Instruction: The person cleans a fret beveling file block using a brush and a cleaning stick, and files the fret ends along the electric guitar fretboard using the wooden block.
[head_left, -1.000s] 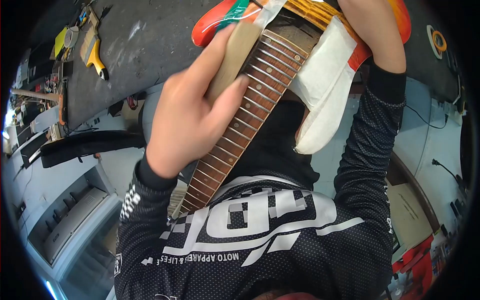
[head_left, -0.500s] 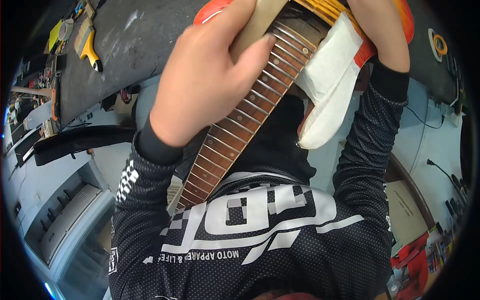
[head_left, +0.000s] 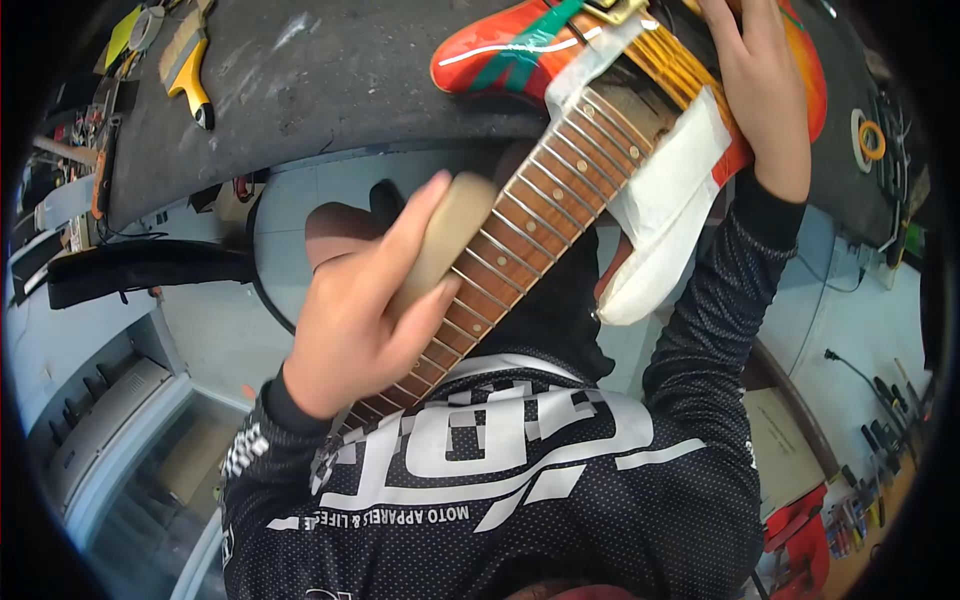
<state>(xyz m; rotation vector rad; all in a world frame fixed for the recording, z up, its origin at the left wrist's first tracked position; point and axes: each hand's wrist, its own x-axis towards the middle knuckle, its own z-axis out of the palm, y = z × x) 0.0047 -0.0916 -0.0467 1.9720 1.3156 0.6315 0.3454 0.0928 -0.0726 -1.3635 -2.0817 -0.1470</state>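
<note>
An electric guitar lies across the bench edge and my lap, its red-orange body (head_left: 480, 52) up top and its fretted neck (head_left: 528, 235) slanting down to my left. My left hand (head_left: 345, 320) is closed around a tan block (head_left: 448, 232), which sits along the outer side of the fretboard. White masking paper (head_left: 668, 185) covers the lower horn, and green tape (head_left: 522, 58) crosses the upper one. Yellow tape strips (head_left: 672, 62) run over the body beyond the neck. My right hand (head_left: 765, 90) rests on the body with fingers stretched out, their tips partly out of frame.
On the dark bench (head_left: 330, 80) lie a yellow-handled brush (head_left: 190, 75) and, at right, tape rolls (head_left: 870, 140). A black padded strip (head_left: 150, 270) stands left of my lap. Tools (head_left: 890, 420) crowd the right side.
My left hand has slid down the neck toward me with the block, baring the upper horn and the upper frets. My right hand stays on the body.
</note>
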